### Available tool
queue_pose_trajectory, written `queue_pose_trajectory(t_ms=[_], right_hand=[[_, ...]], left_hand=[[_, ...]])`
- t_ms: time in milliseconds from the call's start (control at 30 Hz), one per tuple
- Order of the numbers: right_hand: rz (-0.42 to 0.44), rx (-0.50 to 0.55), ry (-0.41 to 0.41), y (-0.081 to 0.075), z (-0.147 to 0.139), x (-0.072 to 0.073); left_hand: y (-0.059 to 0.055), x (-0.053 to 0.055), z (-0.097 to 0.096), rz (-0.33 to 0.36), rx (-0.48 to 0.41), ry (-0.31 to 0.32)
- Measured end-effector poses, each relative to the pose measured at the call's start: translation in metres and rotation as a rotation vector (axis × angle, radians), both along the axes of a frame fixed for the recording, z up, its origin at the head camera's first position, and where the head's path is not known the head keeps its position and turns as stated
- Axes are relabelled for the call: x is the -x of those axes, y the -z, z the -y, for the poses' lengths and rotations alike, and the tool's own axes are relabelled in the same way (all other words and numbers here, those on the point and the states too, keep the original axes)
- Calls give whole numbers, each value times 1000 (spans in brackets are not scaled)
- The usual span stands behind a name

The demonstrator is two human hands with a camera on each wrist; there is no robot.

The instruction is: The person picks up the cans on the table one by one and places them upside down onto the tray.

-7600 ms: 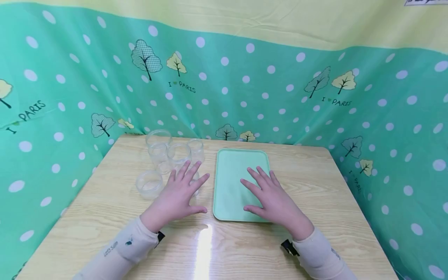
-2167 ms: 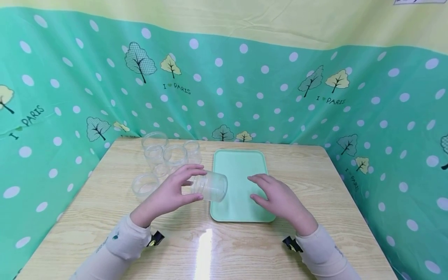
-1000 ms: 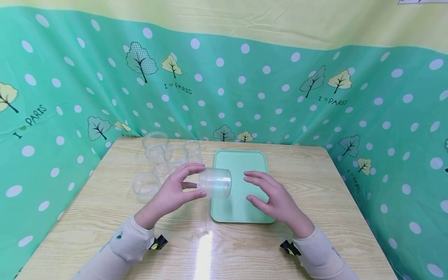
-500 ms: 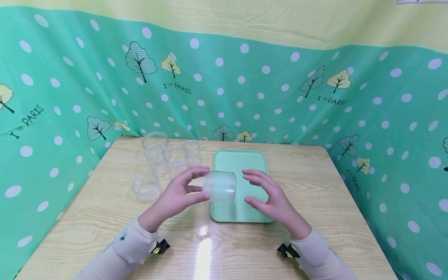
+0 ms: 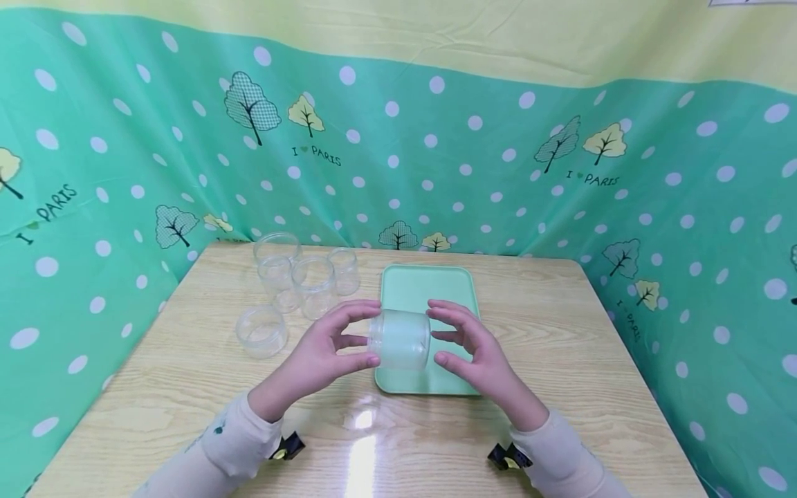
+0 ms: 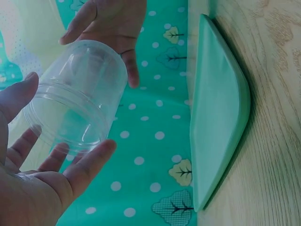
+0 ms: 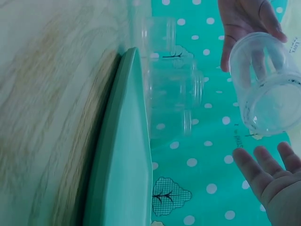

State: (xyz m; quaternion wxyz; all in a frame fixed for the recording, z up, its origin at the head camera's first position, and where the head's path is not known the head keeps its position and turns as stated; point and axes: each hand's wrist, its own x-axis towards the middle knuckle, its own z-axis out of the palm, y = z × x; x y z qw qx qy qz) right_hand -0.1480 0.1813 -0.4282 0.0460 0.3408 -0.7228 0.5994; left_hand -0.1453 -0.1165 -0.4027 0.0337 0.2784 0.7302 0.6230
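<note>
A clear plastic jar (image 5: 401, 340) lies sideways in the air above the pale green tray (image 5: 429, 283). My left hand (image 5: 320, 354) grips its threaded mouth end, fingers and thumb spread round the rim, which faces the palm in the left wrist view. The closed base of the jar (image 7: 277, 106) points at my right hand (image 5: 478, 356). That hand has its fingers loosely bent close to the base; in the right wrist view, a gap shows between the fingertips (image 7: 242, 155) and the jar.
Several clear jars stand on the wooden table (image 5: 560, 332) left of the tray, including a wide jar (image 5: 313, 287) and a small jar (image 5: 344, 271). A low round jar (image 5: 261, 332) sits nearer the left hand. Green dotted cloth (image 5: 398, 166) hangs behind the table and at both sides.
My left hand, bare in the oldest frame, has picked up the jar, held it sideways and carried it rightward over the tray. The right hand has shifted slightly left, closer to the base.
</note>
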Motion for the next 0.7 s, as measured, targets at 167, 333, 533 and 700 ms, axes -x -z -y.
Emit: queue_pose_trajectory(t_ms=[167,333,533,700], right_hand=[[24,0,-10,-1,2,-2],[48,-3,-27,0,4,-3],[48,-18,-43,2,5,-4],[54,-9,-46,3,6,-5]], left_hand=[[1,-1,-2,-7,-16,9],[4,-1,-4,-14,-48,18],[8,1,-6,-14,-61,24],[10,1,-7,-19,-80,34]])
